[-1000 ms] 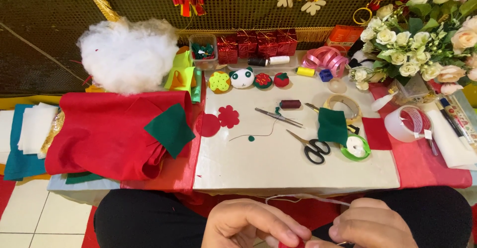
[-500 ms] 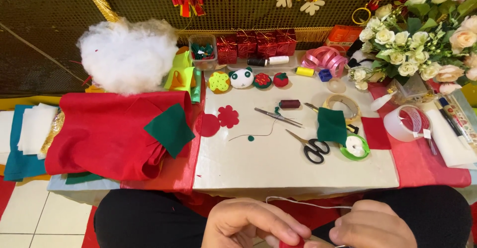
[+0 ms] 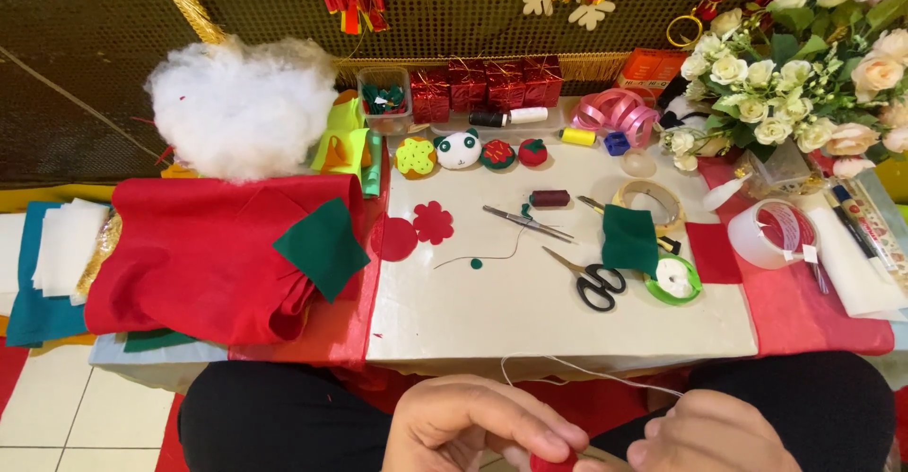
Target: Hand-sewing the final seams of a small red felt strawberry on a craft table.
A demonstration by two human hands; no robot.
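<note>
Between both hands, red felt piece

The red cloth looks like matt felt; the stuffing fluffy fibre; the scissors glossy metal with black plastic handles.

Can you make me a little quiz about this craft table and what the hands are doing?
1. True or false: the black-handled scissors lie on the white board.
2. What do the left hand and right hand pinch between them? A) small red felt piece B) a tape roll C) a pencil
3. Fill in: the white stuffing sits behind the big ____ fabric pile.

Key: 1 true; 2 A; 3 red.
</note>
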